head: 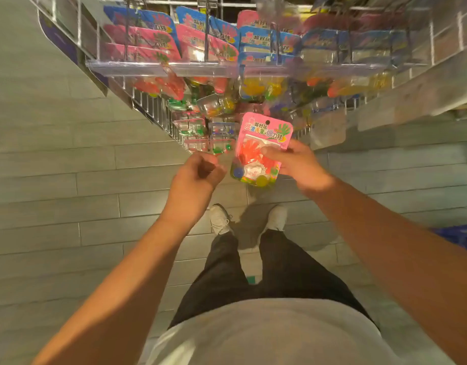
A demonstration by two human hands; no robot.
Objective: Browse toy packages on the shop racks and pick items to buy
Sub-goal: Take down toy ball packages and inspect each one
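Right hand (299,164) gripping pink pack (261,148), thumb across its clear blister, pack held upright in front of rack (158,106) and clear of the hooks. Red hand-shaped toy and coloured balls visible inside blister. Left hand (198,175) just beside pack, not touching it, fingers curled in, holding nothing. Pink and blue packs (200,40) hanging in rows above on rack. Blue basket (461,238) on floor at right edge.
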